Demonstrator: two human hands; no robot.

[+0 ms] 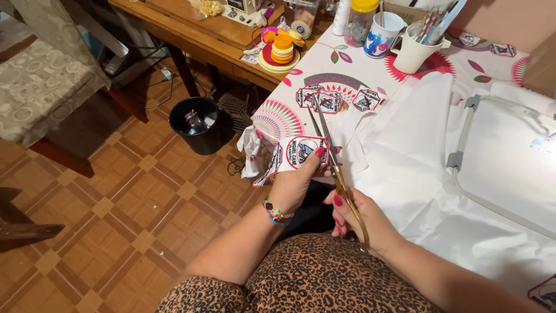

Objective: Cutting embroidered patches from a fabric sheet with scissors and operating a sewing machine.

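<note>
While the person sits at the table edge, the scene reads like this from left to right:

Chair: a padded chair (40, 87) with a pale patterned cover stands far left on the wooden tile floor (133, 214).
Bin: a black waste bin (197, 124) stands on the floor under the wooden table (197, 40), with some small rubbish inside.
Spools: a stack of yellow and orange round spools (282, 49) sits on the far side, at the joint of the wooden table and the patterned tablecloth (341, 75).
Left hand: the left hand (295, 179) is closed around an embroidered patch (301, 153), thumb on top with a red nail, holding it over the near table edge; white backing fabric (252, 153) hangs from the patch to the left.
Scissors: long gold-handled scissors (331, 153) point away from the person, blades a little apart, touching the right edge of the held patch.
Right hand: the right hand (362, 217) has its fingers closed through the scissor handles, just right of the left hand.
Other patches: three more patches (333, 99) lie on the tablecloth, further away than the held one.
Cups: two white cups (399, 43) with pens stand at the far edge.
Hoop: a large embroidery hoop (498, 156) with white fabric (405, 168) lies at the right.
</note>
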